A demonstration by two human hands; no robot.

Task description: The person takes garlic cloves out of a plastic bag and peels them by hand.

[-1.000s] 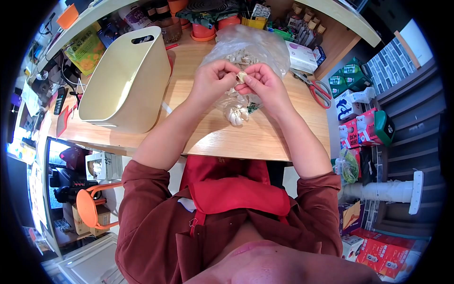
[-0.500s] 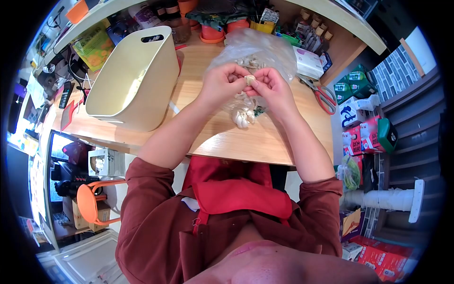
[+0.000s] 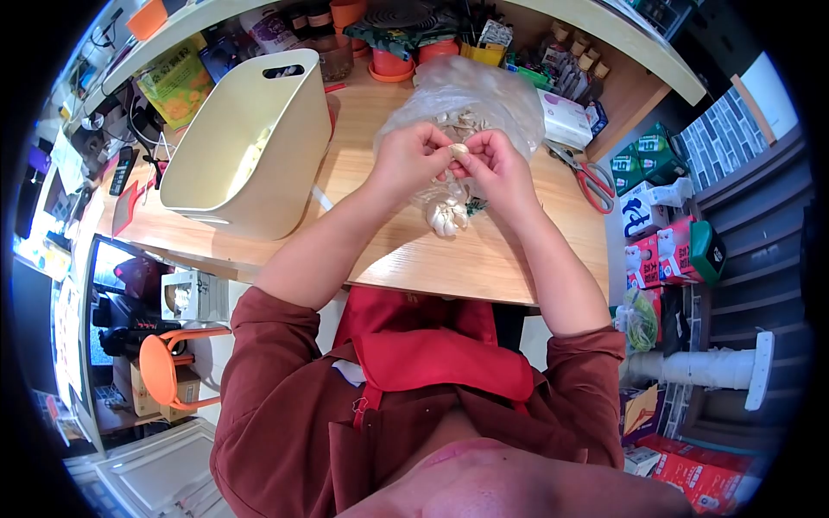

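Between the fingertips of both hands is a pale garlic clove [image 3: 458, 151]. My left hand [image 3: 413, 157] pinches it from one side, and my right hand [image 3: 496, 162] grips it from the other. Just below them a garlic bulb [image 3: 446, 215] lies on the wooden table. Behind the hands a clear plastic bag [image 3: 484, 91] spreads out, with papery garlic skins [image 3: 462, 119] in it. To the left stands a tall cream bin [image 3: 276, 177] with some pale pieces [image 3: 256, 148] inside, too small to make out well.
Red-handled scissors [image 3: 595, 186] lie at the table's right edge, near a white tissue pack [image 3: 566, 119]. Orange pots [image 3: 391, 65] and corked bottles [image 3: 580, 56] line the back under the shelf. An orange stool [image 3: 160, 369] stands on the floor at left.
The hands stay in nearly the same place, the fingers shifting slightly around the clove. The whole view has moved a little; the bulb and bin rest as before.
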